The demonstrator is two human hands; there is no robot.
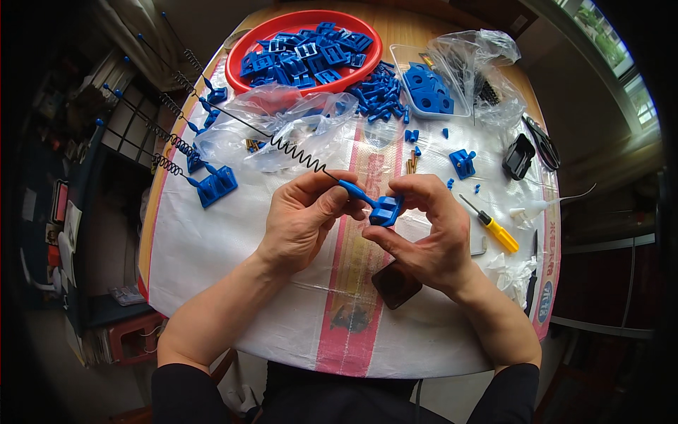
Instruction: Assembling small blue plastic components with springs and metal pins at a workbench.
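Note:
My left hand (305, 215) pinches a tapered blue plastic stem (355, 191) with its thumb and fingers. From that stem a black wire with a spring coil (300, 154) runs up to the far left. Between the thumb and fingers of my right hand (438, 230) is a small blue plastic base (385, 212); the stem's narrow end meets it. Whether the two are joined cannot be seen. Under my right hand lies a dark brown square block (397, 284). Several similar blue bases with coiled wires (215, 186) stand along the table's left edge.
A red basin (236, 81) of blue plates stands at the back, beside a pile of blue stems (381, 92) and a clear tub (462, 109). Plastic bags (240, 116) lie around. At right are a yellow screwdriver (500, 233), black scissors (542, 141) and a blue base (462, 164).

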